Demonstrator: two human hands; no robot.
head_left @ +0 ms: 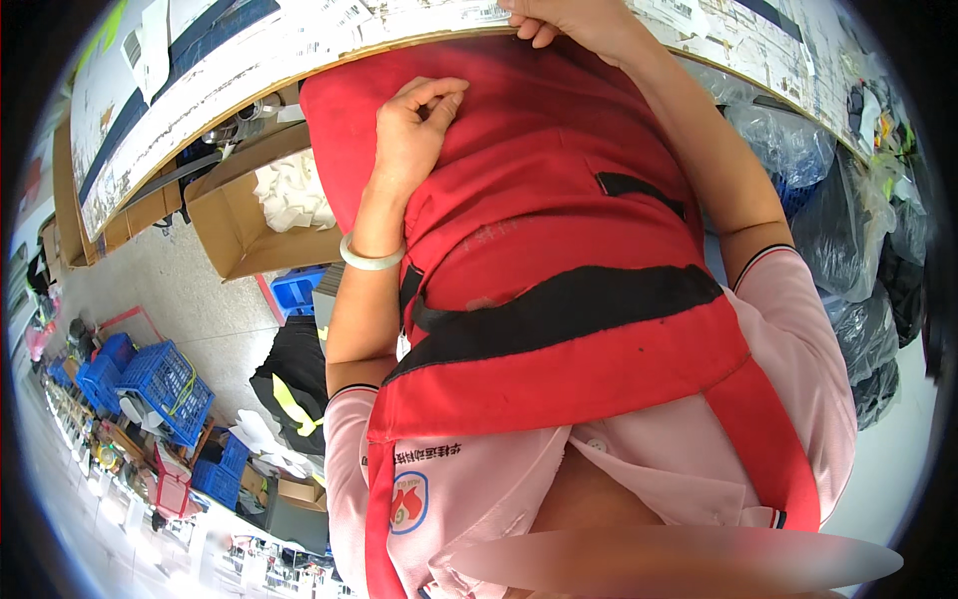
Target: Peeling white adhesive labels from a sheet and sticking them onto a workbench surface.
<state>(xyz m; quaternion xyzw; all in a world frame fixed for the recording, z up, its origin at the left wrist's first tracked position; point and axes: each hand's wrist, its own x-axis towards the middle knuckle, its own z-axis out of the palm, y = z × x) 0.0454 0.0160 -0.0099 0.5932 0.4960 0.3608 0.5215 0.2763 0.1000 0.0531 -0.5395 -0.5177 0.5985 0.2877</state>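
I'd steady the right hand at the edge of the table, its grip unclear; my left hand, loosely curled and free, hovers by the red apron.

The brightly lit floor is pale grey.

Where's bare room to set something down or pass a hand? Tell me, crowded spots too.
Grey floor lies bare between the cardboard box and the blue crates. A hand could probably pass over the red apron, between the left hand and right forearm. Crowded: lower left, around those crates; right side, packed with plastic bags.
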